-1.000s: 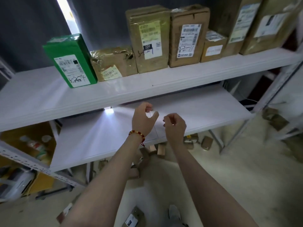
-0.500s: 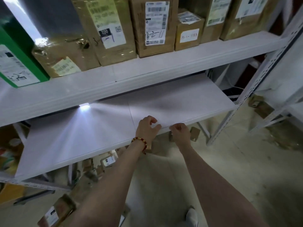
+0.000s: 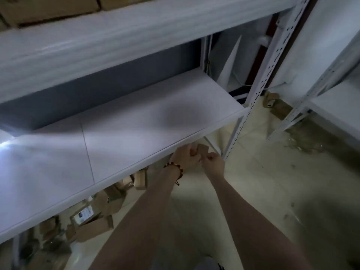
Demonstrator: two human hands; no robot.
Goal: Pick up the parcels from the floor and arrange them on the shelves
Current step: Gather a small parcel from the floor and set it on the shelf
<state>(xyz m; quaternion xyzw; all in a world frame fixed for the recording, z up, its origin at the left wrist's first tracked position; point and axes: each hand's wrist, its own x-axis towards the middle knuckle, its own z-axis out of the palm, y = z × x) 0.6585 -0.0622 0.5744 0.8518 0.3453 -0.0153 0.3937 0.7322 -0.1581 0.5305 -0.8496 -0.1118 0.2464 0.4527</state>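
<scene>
**Two bare hands hovering at a small parcel below the lower shelf**

A head-worn camera is looking down along two bare forearms. Both hands are hovering just under the front edge of the lower shelf (image 3: 136,133), near its right front corner, above the pale floor (image 3: 263,191).

The left hand (image 3: 185,158), which is wearing a bead bracelet (image 3: 175,168), is curling its fingers right against a small brown parcel (image 3: 202,148). Blur is hiding whether it is grasping the box or only lying in front of it, so I cannot tell. The right hand (image 3: 213,162) is sitting just beside the left, its fingers curled in, with nothing visible inside them.

More parcels are lying on the floor beneath the shelf, toward its left end. Among them are a small box (image 3: 140,179) and a larger labelled carton (image 3: 93,225). The upper shelf (image 3: 136,36) is carrying cartons (image 3: 48,6) at the top of the view.

The small brown parcel is looking light, stiff and dry, so it is probably an easy one-hand lift. The surest hold is likely across two opposite side faces, thumb on one and fingers on the other. Its contents are unknown, so a gentle squeeze is seeming wise, since cardboard walls dent. The larger labelled carton is probably calling for both hands, one at each end.
</scene>
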